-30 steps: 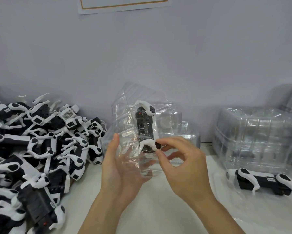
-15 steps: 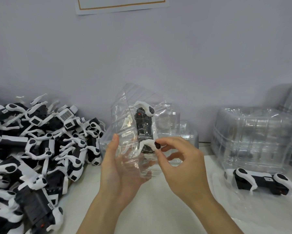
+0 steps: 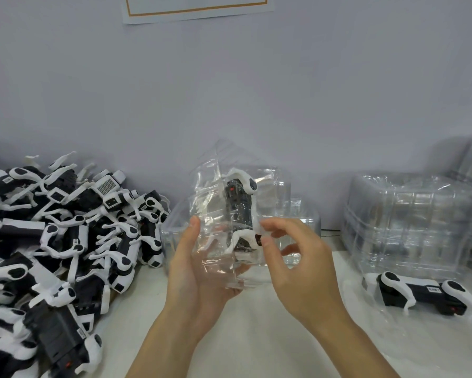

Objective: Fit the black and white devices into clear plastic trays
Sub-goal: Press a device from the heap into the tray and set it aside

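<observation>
Both hands are raised above the middle of the white worktop (image 3: 256,336), working on one clear moulded plastic tray (image 3: 229,214) held upright between them. Cupped under and behind the tray's lower part, the left hand (image 3: 199,271) grips it with its thumb pressed along the tray's left side. At the tray's lower right, the right hand (image 3: 297,263) has its fingers curled, and its thumb and forefinger pinch there, touching the white lower end of the black and white device (image 3: 239,211) that stands on end inside the tray, a white curved arm at its top and another at its bottom.

Behind the held tray, toward the worktop's far edge by the wall, stands a low stack of clear plastic trays (image 3: 297,214). Along the left edge lies a large heap of loose black and white devices (image 3: 65,241), tangled over one another. Near the far right corner rises a taller stack of clear trays (image 3: 415,222), and just in front of it a second black and white device (image 3: 425,294) lies on its side in clear plastic.
</observation>
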The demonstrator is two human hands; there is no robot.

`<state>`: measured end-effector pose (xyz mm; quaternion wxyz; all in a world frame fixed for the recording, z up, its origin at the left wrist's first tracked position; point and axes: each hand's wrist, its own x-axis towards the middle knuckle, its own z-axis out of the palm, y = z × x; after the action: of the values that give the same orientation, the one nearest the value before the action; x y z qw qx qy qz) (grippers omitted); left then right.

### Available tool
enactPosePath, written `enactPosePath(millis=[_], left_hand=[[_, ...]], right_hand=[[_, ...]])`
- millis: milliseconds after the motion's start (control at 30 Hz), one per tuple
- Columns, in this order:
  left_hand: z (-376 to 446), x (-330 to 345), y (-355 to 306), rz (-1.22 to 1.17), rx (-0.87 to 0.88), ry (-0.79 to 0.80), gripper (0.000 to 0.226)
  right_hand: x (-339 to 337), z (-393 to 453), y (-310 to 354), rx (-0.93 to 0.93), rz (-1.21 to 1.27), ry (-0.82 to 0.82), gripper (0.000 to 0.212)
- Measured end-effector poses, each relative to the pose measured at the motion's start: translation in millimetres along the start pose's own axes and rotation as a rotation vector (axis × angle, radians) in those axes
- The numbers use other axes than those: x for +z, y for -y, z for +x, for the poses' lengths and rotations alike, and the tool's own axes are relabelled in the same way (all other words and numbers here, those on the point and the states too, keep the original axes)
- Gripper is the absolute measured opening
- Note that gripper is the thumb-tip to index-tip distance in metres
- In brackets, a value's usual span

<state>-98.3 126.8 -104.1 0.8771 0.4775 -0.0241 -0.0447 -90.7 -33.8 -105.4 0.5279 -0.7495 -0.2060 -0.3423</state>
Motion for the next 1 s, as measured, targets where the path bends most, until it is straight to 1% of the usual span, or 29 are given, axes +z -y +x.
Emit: enactPosePath(millis=[167,233,333,467,600,700,867,1000], left_hand=[[-1,7,1,0.039,-0.006,-0.016,0.063],[-3,9,1,0.046,-0.022,-0.008,0.058],[-5,12,1,0.029,-0.057,0.02,0.057],[-8,15,0,0.003,-0.05,0.013,0.074],[-10,14,-1,-0.023,-0.073,0.066,0.074],[-11,13,-1,-0.032,-0.076,0.075,0.076],[-10,11,-2,0.036,-0.059,0.066,0.065],[-9,13,-2,0.04,-0.056,0.059,0.061]], right_hand=[[-2,2,1,0.072,-0.003,0.077,0.05],[-3,3,2,0.086,0.017,0.125,0.057],[-5,2,2,0.098,0.027,0.164,0.058],[-5,1,2,0.087,0.014,0.183,0.058],[-5,1,1,0.049,0.0,0.182,0.056],[-5,1,2,0.034,-0.004,0.183,0.056],[-4,1,1,0.051,0.01,0.176,0.056],[-5,2,1,0.07,0.033,0.174,0.056]])
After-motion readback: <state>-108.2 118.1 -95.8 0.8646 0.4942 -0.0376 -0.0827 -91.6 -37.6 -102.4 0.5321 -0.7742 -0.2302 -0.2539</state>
